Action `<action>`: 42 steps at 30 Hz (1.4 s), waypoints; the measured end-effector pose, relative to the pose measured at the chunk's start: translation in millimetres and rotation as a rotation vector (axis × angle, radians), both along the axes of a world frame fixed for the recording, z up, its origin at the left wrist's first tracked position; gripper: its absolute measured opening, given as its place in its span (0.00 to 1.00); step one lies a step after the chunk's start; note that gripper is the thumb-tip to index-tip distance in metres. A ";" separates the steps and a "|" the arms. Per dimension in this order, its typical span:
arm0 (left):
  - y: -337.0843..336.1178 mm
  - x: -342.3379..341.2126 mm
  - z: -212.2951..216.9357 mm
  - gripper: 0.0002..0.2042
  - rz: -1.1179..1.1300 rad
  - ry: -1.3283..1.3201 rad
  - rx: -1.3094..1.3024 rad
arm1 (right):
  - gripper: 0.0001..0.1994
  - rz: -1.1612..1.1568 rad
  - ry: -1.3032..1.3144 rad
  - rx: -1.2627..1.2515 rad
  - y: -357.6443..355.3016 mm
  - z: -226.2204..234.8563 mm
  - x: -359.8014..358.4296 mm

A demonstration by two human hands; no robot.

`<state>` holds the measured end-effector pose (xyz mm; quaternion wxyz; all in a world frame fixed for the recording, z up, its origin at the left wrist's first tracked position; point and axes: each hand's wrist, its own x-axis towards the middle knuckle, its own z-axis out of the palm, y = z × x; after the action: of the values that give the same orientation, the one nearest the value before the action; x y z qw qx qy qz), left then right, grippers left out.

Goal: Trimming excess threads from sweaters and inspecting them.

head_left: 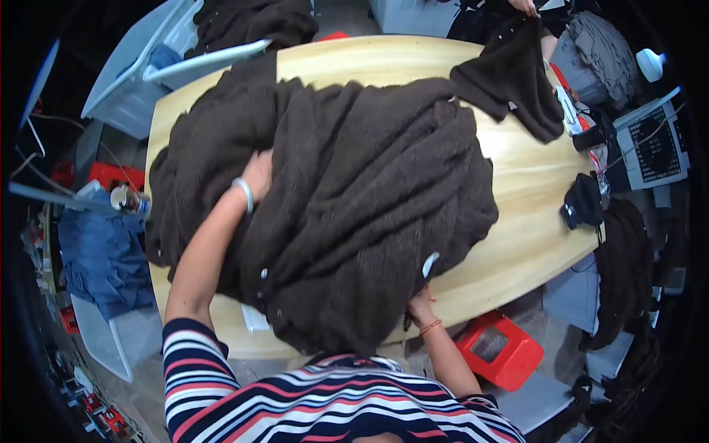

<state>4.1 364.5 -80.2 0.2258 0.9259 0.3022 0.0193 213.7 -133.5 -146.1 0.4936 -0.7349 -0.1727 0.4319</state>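
Note:
A big heap of dark brown knitted fabric [369,170], perhaps several garments, lies across the wooden table [539,184]. My left hand [258,177], with a pale bracelet at the wrist, reaches into a deep fold on the heap's left side. Its fingers are hidden by the knit. At the near edge of the heap, my right hand [422,306] is closed on the brown knit's border, its fingertips partly covered. A small white label [430,263] shows on the fabric just above that hand. White paper [255,319] sticks out from under the near left edge.
Across the table at the far right, another person's hand [524,6] holds a brown knit piece [517,81]. A small black cloth item [583,201] lies by the right edge. Blue garments [107,251] fill a bin at left. A red stool [502,351] stands below, near right.

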 end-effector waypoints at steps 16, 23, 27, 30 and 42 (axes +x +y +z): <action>-222.6 43.2 132.7 0.27 0.460 -0.856 -0.559 | 0.11 0.061 -0.852 0.093 19.1 282.5 101.7; -319.5 40.3 186.9 0.16 -0.010 -0.744 -0.263 | 0.25 0.188 -0.807 -0.067 144.1 304.6 102.8; -360.9 33.2 173.7 0.13 -0.092 -0.572 -0.288 | 0.26 0.228 -0.947 -0.233 165.6 264.0 123.4; -364.9 34.8 159.7 0.11 0.136 -0.574 -0.417 | 0.20 0.128 -0.661 0.345 145.3 205.1 154.0; -375.0 103.9 192.5 0.23 -0.036 -0.322 0.142 | 0.10 0.437 -1.049 -0.432 -24.5 202.9 179.1</action>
<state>107.9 -10.5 112.3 0.2056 0.9298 0.2432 0.1845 392.7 -158.0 56.9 0.0822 -0.8808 -0.4482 0.1285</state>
